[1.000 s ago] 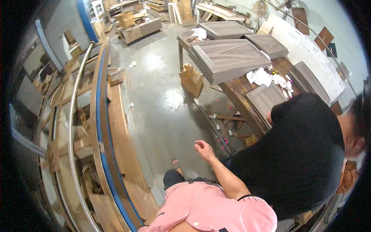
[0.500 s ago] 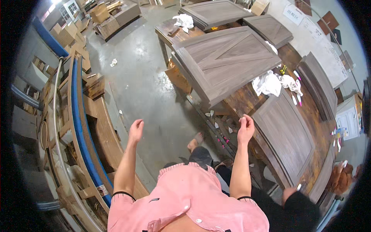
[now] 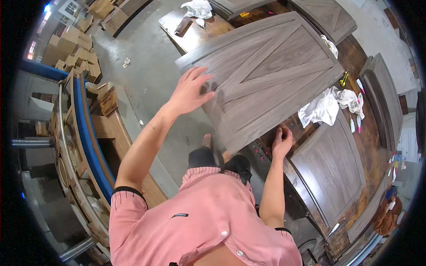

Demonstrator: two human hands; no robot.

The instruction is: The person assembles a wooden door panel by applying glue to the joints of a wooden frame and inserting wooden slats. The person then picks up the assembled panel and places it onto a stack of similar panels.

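A grey-brown wooden door panel (image 3: 266, 75) with a raised diagonal-brace pattern lies on the worktable, its near-left end jutting past the table. My left hand (image 3: 191, 91) is over that left end, fingers spread and somewhat blurred; whether it touches the wood I cannot tell. My right hand (image 3: 282, 141) is just below the panel's near-right edge, beside the table's edge, with its fingers curled in and nothing visible in them. Right of that hand lies a smoother arched panel (image 3: 330, 166). White crumpled cloths (image 3: 320, 108) lie between the two panels.
More panels are stacked at the right (image 3: 382, 102) and far side (image 3: 326, 17). A yellow tool (image 3: 344, 79) and white-and-pink markers (image 3: 360, 85) lie on the brown worktable (image 3: 301, 126). A blue-edged frame with a metal rail (image 3: 91, 146) runs along my left. Cardboard stacks (image 3: 73, 44) stand farther back.
My left hand has risen forward and right to the braced panel's end, its fingers spreading. My right hand stays curled near the table edge. The view has shifted closer to the panel.
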